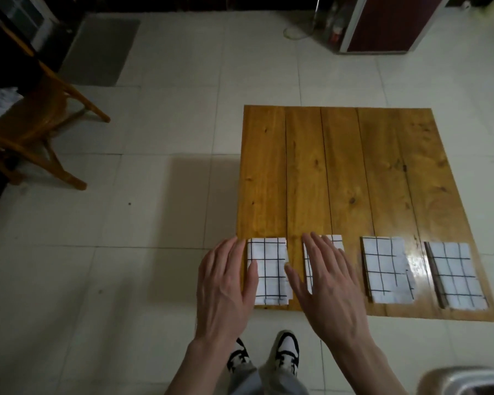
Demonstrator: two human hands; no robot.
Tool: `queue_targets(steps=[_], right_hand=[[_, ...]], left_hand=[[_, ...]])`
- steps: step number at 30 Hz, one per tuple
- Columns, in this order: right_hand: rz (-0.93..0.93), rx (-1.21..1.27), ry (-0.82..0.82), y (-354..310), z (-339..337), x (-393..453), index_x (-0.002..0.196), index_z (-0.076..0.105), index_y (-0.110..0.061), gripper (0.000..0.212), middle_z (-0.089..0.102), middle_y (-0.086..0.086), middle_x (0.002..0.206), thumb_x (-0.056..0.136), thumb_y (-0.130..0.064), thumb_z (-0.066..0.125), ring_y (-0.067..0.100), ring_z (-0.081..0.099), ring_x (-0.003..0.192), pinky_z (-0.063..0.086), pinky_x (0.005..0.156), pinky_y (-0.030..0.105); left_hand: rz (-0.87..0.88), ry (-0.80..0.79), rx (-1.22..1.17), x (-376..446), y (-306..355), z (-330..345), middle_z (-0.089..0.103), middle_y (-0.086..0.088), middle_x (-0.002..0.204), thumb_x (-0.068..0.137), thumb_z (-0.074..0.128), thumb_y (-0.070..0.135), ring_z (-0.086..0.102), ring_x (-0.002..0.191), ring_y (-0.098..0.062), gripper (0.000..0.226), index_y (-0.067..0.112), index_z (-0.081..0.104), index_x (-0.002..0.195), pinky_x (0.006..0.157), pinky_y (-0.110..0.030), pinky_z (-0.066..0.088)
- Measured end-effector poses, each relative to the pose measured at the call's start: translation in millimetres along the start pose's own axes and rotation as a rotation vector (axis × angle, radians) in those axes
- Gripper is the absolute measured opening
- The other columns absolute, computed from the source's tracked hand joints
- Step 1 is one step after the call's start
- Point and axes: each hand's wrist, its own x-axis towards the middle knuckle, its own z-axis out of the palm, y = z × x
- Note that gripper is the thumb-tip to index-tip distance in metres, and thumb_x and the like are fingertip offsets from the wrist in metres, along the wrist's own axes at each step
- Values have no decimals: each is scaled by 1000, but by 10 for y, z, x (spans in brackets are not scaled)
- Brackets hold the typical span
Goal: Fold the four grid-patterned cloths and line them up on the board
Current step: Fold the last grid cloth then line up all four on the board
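Observation:
Several folded white cloths with a black grid lie in a row along the near edge of the wooden board (340,172). The leftmost cloth (271,269) sits between my hands. My left hand (226,289) lies flat at its left edge, fingers apart, thumb on the cloth. My right hand (328,283) is spread flat over the second cloth (335,242), hiding most of it. Further right lie the third cloth (385,270) and the fourth cloth (455,276), untouched.
The board lies on a pale tiled floor (154,218). A wooden chair (37,121) stands at the far left, a grey mat (100,49) behind it. A red-and-white cabinet (382,24) is at the back right. My shoes (287,349) are below the board's near edge.

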Motion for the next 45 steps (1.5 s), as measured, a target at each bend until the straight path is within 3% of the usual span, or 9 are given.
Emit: queue_targets(steps=[6, 10, 14, 19, 26, 32, 35, 40, 45], right_hand=[[8, 44, -24, 192, 843, -24, 154, 41, -11, 66, 50, 8, 155, 103, -53, 42, 23, 44, 145, 43, 116, 47], [0, 46, -86, 327, 1376, -45, 155, 40, -12, 64, 48, 7, 156, 105, -52, 40, 22, 45, 145, 43, 115, 44], [19, 134, -158, 415, 1806, -67, 162, 27, -18, 69, 34, 1, 165, 103, -48, 47, 18, 35, 151, 41, 118, 41], [10, 230, -180, 414, 2135, -134, 165, 13, -25, 76, 4, -6, 173, 104, -35, 58, 14, 22, 155, 34, 118, 30], [38, 242, -145, 411, 2364, -291, 160, 32, -16, 84, 15, 2, 172, 90, -28, 76, 23, 22, 157, 42, 117, 47], [-1, 17, -86, 409, 2427, -260, 161, 32, -15, 69, 20, 5, 171, 98, -42, 45, 23, 12, 159, 21, 122, 48], [-33, 19, -121, 449, 2435, -228, 163, 25, -16, 72, 15, 4, 172, 101, -40, 53, 19, 11, 159, 21, 123, 45], [-72, 63, -166, 514, 2399, -121, 165, 17, -18, 69, 9, 1, 173, 106, -49, 35, 16, 4, 160, 25, 126, 45], [-70, 180, -168, 559, 2351, -45, 164, 19, -19, 69, 5, -2, 173, 106, -46, 47, 13, 7, 159, 28, 125, 43]], left_hand=[[-41, -110, -59, -137, -304, 830, 54, 4, 146, 108, 37, 46, 46, 136, -10, 46, 22, 50, 146, 116, -25, 30], [-45, -174, -63, -200, -450, 1288, 52, 6, 150, 109, 24, 54, 45, 139, -11, 57, 23, 50, 149, 115, -33, 40], [-80, -190, -60, -246, -593, 1597, 51, 4, 151, 106, 33, 47, 47, 139, -14, 53, 22, 53, 148, 110, -39, 48], [-112, -201, -6, -336, -698, 1799, 47, -2, 153, 102, 35, 46, 51, 130, -19, 52, 21, 53, 144, 102, -35, 49], [-117, -229, 34, -347, -655, 1878, 43, -5, 156, 102, 38, 47, 52, 128, -21, 54, 18, 50, 146, 97, -38, 54], [-110, -206, 87, -305, -646, 1928, 48, -8, 152, 98, 51, 40, 54, 124, -24, 53, 14, 54, 144, 95, -40, 54], [-114, -191, 114, -301, -644, 1945, 50, -9, 151, 95, 55, 36, 53, 124, -24, 54, 13, 54, 144, 95, -40, 54], [-114, -161, 114, -261, -643, 1968, 48, -10, 151, 95, 57, 34, 50, 124, -24, 53, 13, 53, 143, 96, -40, 52], [-147, -145, 111, -234, -601, 2010, 47, -9, 151, 96, 57, 36, 48, 125, -23, 52, 14, 54, 143, 96, -39, 49]])
